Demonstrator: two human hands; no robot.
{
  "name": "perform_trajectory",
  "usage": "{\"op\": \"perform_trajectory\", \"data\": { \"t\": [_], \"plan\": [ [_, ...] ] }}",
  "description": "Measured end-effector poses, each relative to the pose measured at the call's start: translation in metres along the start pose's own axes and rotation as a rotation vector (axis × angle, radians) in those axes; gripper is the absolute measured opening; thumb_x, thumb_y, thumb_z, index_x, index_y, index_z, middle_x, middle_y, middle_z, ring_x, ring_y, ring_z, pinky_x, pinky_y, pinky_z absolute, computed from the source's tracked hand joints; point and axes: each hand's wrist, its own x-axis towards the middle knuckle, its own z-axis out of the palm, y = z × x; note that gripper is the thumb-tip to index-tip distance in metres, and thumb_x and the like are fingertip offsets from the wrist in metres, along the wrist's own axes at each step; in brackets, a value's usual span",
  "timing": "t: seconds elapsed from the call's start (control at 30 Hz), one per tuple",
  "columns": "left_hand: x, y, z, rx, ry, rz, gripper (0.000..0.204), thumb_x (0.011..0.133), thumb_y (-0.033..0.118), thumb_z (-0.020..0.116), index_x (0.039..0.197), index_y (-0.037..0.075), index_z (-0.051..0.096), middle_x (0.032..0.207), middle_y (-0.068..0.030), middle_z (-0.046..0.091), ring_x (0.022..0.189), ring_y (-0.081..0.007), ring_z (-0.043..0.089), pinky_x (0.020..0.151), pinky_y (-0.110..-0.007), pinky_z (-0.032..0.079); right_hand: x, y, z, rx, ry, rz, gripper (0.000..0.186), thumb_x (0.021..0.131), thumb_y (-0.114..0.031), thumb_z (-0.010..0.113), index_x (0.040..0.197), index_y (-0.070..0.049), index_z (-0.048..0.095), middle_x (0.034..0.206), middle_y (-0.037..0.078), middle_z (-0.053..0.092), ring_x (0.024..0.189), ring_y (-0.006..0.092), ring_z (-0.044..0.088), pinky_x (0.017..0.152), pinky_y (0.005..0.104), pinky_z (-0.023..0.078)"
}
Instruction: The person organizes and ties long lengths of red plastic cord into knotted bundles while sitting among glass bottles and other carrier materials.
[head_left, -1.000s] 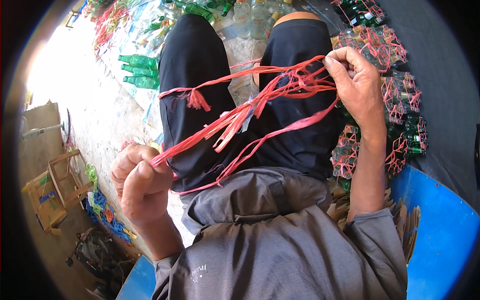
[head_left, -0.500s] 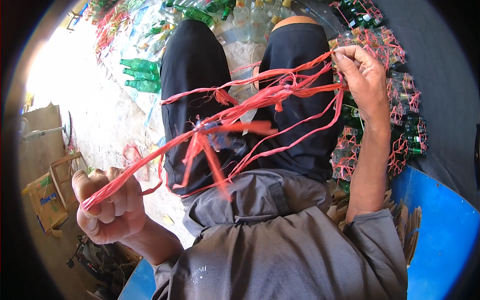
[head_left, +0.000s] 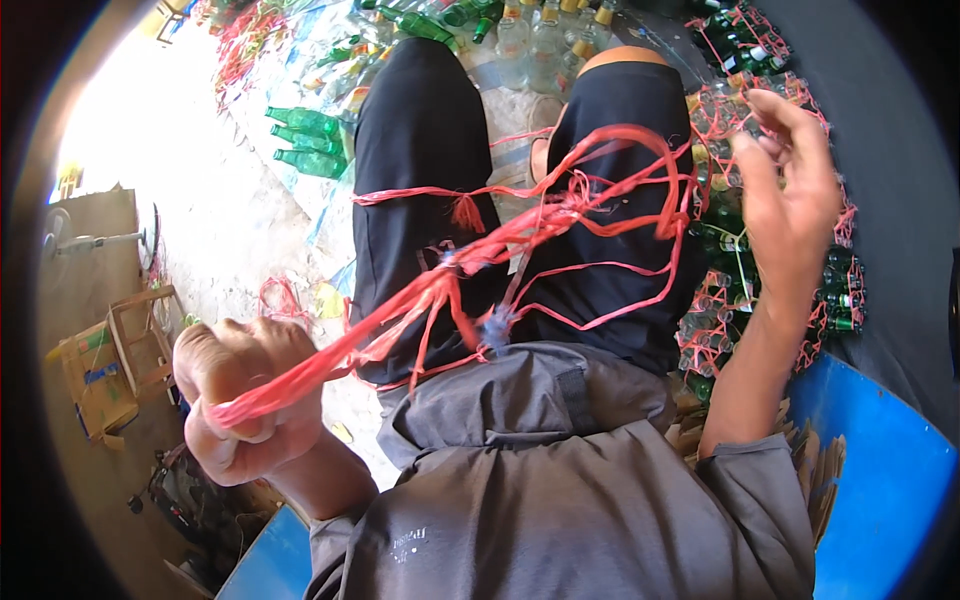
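Note:
A bundle of knotted red plastic twine [head_left: 530, 225] stretches in the air across my dark-trousered thighs. My left hand [head_left: 245, 395], closed in a fist, grips its left end at the lower left. From there the strands run up to the right, through several knots with frayed tails. The far right part forms loose loops that hang over my right thigh. Beyond those loops, my right hand [head_left: 790, 170] is raised with thumb and fingers apart. I see no twine between its fingers.
Green bottles [head_left: 308, 138] lie on the floor at the left, and clear bottles [head_left: 530, 45] stand ahead of my knees. Bottles tied with red twine [head_left: 835, 290] fill the right side, by a blue panel [head_left: 880, 440]. Cardboard [head_left: 98, 385] and a fan [head_left: 100, 240] are at the left.
My right hand has let go of the twine's right end and moved right, its fingers parting. The released strands have sagged into loops. My left hand keeps its grip.

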Motion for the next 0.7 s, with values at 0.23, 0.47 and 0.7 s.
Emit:
{"op": "perform_trajectory", "data": {
  "t": [0.23, 0.47, 0.7],
  "plan": [
    [0.011, -0.005, 0.016, -0.052, -0.041, -0.009, 0.034, 0.088, 0.012, 0.060, 0.058, 0.010, 0.046, 0.047, 0.0019, 0.045, 0.034, -0.0075, 0.035, 0.036, -0.025, 0.024, -0.017, -0.079, 0.028, 0.292, -0.484, -0.451, 0.042, 0.071, 0.003, 0.072, 0.112, 0.005, 0.065, 0.107, 0.018, 0.065, 0.097, 0.0323, 0.063, 0.089, 0.0396, 0.049],
    [0.021, -0.021, 0.006, 0.050, 0.136, -0.012, 0.018, 0.099, 0.009, 0.044, 0.098, -0.006, 0.053, 0.056, 0.0074, 0.031, 0.046, -0.0032, 0.024, 0.044, -0.022, 0.020, -0.038, -0.073, 0.057, 0.602, -0.597, -0.191, 0.011, 0.086, -0.002, 0.070, 0.096, 0.002, 0.065, 0.081, 0.008, 0.063, 0.072, 0.0193, 0.062, 0.069, 0.0315, 0.049],
    [0.039, -0.054, -0.002, 1.079, 0.216, 0.083, 0.028, 0.096, 0.009, 0.059, 0.123, 0.003, 0.065, 0.114, -0.0074, 0.066, 0.099, -0.0154, 0.061, 0.091, -0.030, 0.048, -0.034, -0.071, 0.044, 0.919, -0.903, 0.381, 0.022, 0.099, -0.015, 0.056, 0.094, 0.005, 0.064, 0.076, 0.004, 0.060, 0.066, 0.0075, 0.056, 0.059, 0.0233, 0.049]
  ]
}}
